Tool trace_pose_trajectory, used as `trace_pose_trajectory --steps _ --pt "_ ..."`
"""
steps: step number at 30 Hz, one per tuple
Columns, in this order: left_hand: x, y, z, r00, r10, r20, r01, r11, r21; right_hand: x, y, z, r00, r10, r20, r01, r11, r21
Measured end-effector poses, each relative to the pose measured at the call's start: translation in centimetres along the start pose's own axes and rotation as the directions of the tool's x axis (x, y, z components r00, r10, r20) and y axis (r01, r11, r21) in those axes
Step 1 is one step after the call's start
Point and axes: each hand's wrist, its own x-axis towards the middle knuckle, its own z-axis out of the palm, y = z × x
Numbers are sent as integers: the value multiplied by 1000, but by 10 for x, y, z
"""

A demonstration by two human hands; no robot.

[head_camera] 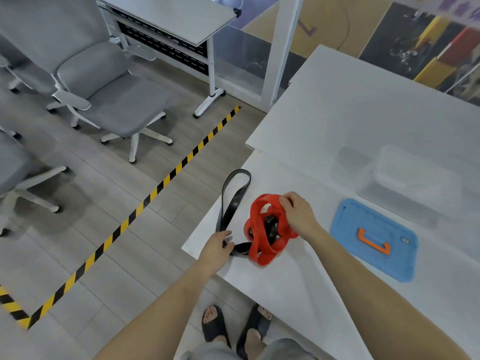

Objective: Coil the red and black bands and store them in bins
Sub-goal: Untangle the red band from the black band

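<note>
A room with a grey plank floor (104,242) crossed by yellow-and-black hazard tape (161,185), with grey office chairs (117,100) on the left. A white table (298,294) fills the right side. On it stands a clear plastic bin (410,183), blurred, with a blue lid (350,219) with an orange handle lying flat just in front of it. Left of the lid, a red band (262,248) sits in a loose tangle on the tabletop. A black band (233,198) threads through it and loops out along the table's left edge. The right hand (298,214) pinches the top of the red band. The left hand (217,249) grips the black band beside the tangle.
</note>
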Motion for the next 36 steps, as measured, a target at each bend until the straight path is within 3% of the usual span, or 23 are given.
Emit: trace_pose_trajectory --steps 6,10,13,17,19,22,30,33,36 --pt "4 4 15 993 114 -10 -113 989 97 -6 23 21 999 -22 25 28 959 -282" --pt "2 21 24 986 154 67 -150 987 -60 -13 31 30 999 -52 16 54 911 -408" --pt "4 16 30 984 168 62 -165 985 -54 -22 36 39 993 -100 67 121 834 -539" --pt "4 9 32 975 193 110 -189 981 -51 -41 42 49 976 -109 188 191 845 -500" --pt "9 2 34 965 218 144 -209 975 -74 -49 48 55 958 -125 258 252 796 -550" --pt "8 2 33 948 259 185 -252 966 -59 -50 61 64 969 -122 215 231 760 -608" --pt "-2 1 30 959 200 200 -225 968 110 -44 60 51 996 65 68 -24 876 -481" --pt "-5 -2 33 958 175 228 -224 952 207 -43 47 34 989 132 71 -106 949 -298" --pt "-2 -15 35 957 161 241 -228 930 287 -45 28 6 981 190 31 -191 981 30"
